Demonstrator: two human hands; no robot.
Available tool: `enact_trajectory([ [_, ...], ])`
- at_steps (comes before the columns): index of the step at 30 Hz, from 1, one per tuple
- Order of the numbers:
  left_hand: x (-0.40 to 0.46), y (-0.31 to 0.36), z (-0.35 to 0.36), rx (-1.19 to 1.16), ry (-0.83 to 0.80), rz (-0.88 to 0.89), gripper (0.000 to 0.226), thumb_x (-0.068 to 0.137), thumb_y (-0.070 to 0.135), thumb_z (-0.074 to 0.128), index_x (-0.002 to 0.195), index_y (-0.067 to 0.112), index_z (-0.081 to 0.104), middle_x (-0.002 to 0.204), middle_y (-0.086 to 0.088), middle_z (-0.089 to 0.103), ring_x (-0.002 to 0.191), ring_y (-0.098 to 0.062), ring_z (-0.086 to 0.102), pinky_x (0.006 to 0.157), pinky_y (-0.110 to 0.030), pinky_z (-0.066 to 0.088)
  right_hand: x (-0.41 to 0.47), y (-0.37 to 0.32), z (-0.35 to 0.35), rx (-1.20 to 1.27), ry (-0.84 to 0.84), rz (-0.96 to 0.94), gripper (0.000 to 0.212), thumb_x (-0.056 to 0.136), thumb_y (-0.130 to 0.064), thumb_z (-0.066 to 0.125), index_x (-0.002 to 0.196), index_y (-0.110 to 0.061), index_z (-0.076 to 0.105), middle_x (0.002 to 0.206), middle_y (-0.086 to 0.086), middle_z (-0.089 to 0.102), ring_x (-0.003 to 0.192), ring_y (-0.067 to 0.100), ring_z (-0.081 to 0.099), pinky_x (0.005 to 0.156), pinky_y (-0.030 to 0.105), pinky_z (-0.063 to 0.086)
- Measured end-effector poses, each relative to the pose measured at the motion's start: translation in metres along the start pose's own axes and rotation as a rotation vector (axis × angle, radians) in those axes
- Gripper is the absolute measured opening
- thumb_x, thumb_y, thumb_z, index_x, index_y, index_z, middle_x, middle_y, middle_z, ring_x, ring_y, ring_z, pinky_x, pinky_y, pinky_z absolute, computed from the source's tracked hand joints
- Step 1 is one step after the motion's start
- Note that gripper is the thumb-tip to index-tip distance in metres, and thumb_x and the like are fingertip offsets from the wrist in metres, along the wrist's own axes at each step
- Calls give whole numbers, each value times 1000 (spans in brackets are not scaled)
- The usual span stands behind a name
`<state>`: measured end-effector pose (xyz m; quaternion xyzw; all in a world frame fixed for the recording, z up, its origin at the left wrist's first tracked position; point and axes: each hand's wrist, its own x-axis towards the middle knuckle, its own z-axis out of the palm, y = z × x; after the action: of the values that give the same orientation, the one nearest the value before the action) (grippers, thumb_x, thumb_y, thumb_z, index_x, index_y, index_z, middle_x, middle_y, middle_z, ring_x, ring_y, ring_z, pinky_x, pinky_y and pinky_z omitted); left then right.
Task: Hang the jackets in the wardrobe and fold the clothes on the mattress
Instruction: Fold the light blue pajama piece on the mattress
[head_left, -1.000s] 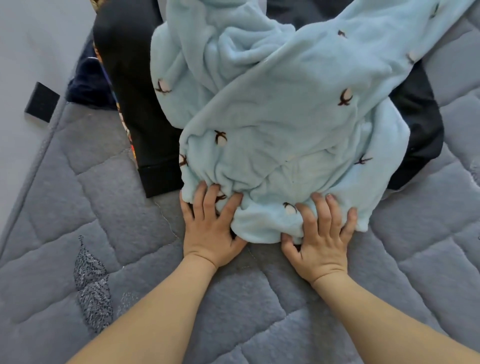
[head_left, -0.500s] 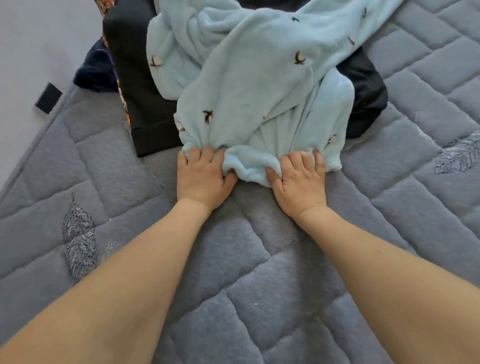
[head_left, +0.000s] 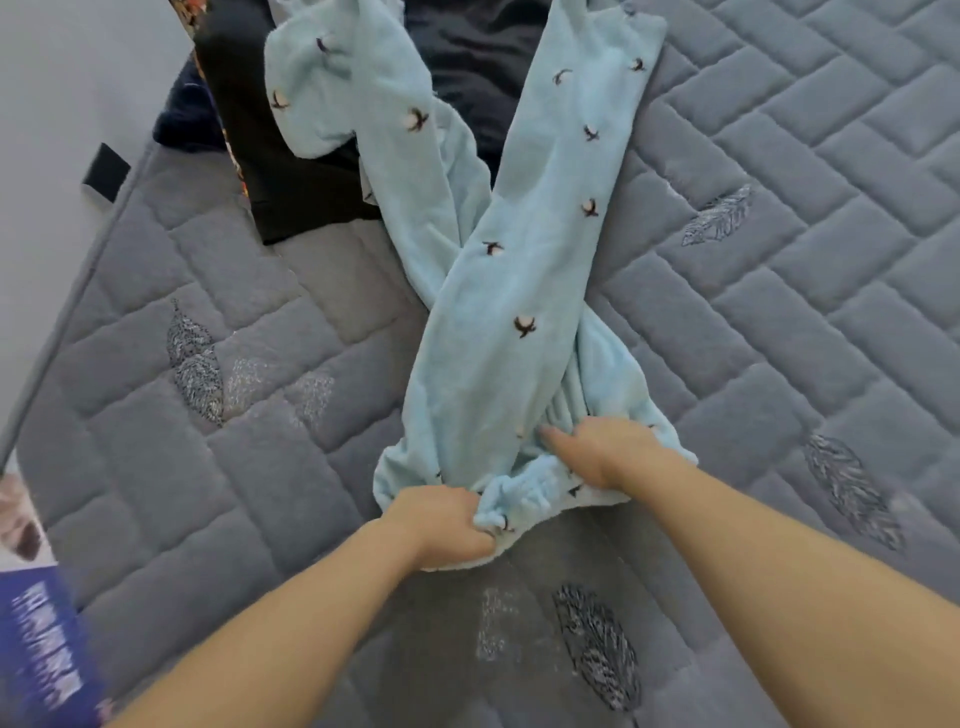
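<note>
Grey quilted mattress (head_left: 779, 322), dark clothes (head_left: 291, 171) lying at far edge. Pale blue fleece trousers (head_left: 498, 322) lying mid-mattress, legs crossing. Left hand (head_left: 441, 525) bunching waistband in fist; right hand (head_left: 597, 449) pinching waistband alongside. Likely handling soft, light, floppy; best gripping at waistband corners.

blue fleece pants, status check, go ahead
Left hand grips waistband of blue fleece pants. Right hand pinches it too. Legs crossed, tops over dark clothes.
</note>
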<state>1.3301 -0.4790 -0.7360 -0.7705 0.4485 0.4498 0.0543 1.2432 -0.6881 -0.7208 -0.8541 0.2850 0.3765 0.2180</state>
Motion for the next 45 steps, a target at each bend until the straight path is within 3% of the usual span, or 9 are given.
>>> enact_trajectory([
  [5,-42,-8,7,-150,463,-231,26,79,27,54,102,27,40,90,3,55,80,-28,58,61,-37,44,-55,46,41,101,852,-229,24,88,-25,41,88,-9,59,80,7,55,67,31,52,61,38,37],
  [12,-74,14,-18,-765,643,-201,9,92,20,51,84,23,51,76,5,64,75,-17,61,69,-47,50,-85,-20,102,193,499,-142,79,77,-58,62,140,-15,41,126,5,46,113,26,47,98,41,40],
  [19,-131,57,-87,-908,572,42,11,72,24,53,80,22,60,71,-6,60,64,-15,53,61,-38,44,-82,-28,18,305,680,98,18,88,-8,49,106,-13,48,99,9,60,86,31,56,70,38,40],
  [27,-305,66,-215,-370,1174,-118,23,76,7,52,84,29,53,73,8,55,65,-14,52,49,-31,35,-234,11,-117,223,768,226,22,92,-5,45,114,-8,50,121,17,41,97,41,54,71,40,38],
  [32,-412,41,-244,76,1087,-583,26,81,7,56,107,9,55,108,-19,49,95,-42,52,69,-44,41,-342,29,-214,482,759,328,28,89,-11,48,114,-3,57,121,25,57,105,43,59,88,45,50],
  [35,-439,38,-271,-98,879,-832,33,86,14,56,118,5,56,119,-23,54,106,-44,57,84,-46,47,-390,20,-277,991,896,288,47,86,-29,44,129,-8,49,124,21,60,101,40,64,84,51,55],
  [38,-427,81,-292,-514,883,-640,30,88,4,48,117,1,57,109,-24,62,87,-43,68,73,-50,60,-408,-31,-300,1496,739,193,38,94,-30,39,126,-20,56,121,7,64,87,27,65,66,37,52],
  [42,-407,119,-276,-1051,898,-399,37,95,-1,44,131,-2,52,119,-22,62,78,-29,67,54,-36,60,-399,-70,-265,953,651,141,37,96,-29,48,131,-21,53,134,3,53,120,22,50,97,31,42],
  [45,-449,70,-280,-1099,1057,-538,31,87,-2,45,113,-2,62,105,-25,63,72,-34,63,48,-38,56,-426,-31,-264,1134,827,325,37,95,-14,47,131,-8,55,135,13,56,115,30,55,85,33,43],
])
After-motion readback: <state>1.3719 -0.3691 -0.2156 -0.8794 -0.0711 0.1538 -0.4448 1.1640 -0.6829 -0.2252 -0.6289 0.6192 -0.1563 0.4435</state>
